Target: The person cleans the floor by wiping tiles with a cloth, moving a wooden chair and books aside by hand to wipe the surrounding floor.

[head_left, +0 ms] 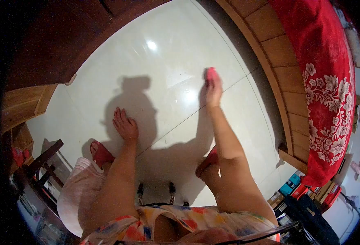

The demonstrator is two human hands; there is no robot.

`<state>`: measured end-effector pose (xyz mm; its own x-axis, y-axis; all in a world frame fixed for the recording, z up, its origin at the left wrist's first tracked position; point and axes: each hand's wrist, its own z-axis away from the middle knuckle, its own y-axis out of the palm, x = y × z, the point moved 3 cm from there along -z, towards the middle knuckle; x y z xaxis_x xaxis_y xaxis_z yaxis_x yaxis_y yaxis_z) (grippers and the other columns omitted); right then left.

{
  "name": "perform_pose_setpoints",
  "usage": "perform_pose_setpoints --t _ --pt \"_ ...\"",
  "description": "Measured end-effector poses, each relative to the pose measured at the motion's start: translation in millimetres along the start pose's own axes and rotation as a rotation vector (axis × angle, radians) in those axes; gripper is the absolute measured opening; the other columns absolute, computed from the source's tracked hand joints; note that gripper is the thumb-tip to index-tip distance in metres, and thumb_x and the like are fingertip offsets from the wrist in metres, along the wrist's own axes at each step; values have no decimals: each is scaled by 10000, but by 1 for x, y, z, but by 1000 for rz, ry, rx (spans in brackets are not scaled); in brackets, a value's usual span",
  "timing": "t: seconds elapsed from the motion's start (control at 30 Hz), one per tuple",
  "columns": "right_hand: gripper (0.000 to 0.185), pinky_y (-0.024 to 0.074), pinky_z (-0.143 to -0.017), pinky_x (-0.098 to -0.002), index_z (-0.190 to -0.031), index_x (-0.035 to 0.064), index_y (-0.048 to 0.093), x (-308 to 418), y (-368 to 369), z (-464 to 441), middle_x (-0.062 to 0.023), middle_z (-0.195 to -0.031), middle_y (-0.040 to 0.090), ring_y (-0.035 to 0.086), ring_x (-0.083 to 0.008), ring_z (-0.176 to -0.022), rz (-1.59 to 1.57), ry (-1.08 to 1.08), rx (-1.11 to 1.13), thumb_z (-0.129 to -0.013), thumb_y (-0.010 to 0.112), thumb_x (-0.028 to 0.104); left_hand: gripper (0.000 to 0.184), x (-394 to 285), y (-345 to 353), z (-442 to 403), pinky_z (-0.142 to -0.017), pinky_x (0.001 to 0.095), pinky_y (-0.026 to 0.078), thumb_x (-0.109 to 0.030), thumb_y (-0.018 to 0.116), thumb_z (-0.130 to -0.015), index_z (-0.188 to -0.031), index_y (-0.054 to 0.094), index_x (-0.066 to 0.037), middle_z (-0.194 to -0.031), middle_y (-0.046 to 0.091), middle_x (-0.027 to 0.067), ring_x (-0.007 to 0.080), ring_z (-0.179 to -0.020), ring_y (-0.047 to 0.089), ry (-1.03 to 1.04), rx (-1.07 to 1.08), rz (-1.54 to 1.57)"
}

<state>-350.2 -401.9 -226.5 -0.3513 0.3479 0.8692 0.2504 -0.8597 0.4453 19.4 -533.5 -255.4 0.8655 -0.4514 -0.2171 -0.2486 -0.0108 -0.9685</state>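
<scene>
Bends over the floor (pixel 167 53), with boxes (pixel 290 184) at the right, contents unseen. Spreads the left hand (pixel 126 125), fingers open. Farther out, grips a blurred pink thing (pixel 211 74) in the right hand (pixel 214 90), at or just above the floor. Reaches between dark furniture (pixel 65 45) and the bed's (pixel 265 45) edge.
</scene>
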Motion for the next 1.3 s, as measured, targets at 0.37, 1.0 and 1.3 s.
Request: perform_pose_setpoints --t 0.37,1.0,1.3 --pt "349 435 -1003 -344 -1288 -14 532 6 -34 -76 -152 -1240 567 548 -243 -1128 1248 -581 -35 -941 497 -9 554 7 2 0 -1162 544 158 -110 514 -834 -1377 418 -62 -1548 288 121 323 -1437 244 -49 135 -7" --pt "369 468 -986 -382 -1292 133 582 -114 138 135 -119 -1268 595 547 -302 -1182 894 41 911 -937 514 61 591 8 5 2 -1156 554 167 -148 555 -803 -1375 430 -65 -1540 298 123 308 -1440 238 -71 137 18" --pt "364 405 -1034 -304 -1311 -32 497 -84 94 -11 -103 -1296 576 529 -167 -1190 218 -102 154 -1000 474 156 597 8 8 3 -1164 550 150 -172 533 -829 -1403 405 -69 -1556 272 108 302 -1446 220 -82 142 1"
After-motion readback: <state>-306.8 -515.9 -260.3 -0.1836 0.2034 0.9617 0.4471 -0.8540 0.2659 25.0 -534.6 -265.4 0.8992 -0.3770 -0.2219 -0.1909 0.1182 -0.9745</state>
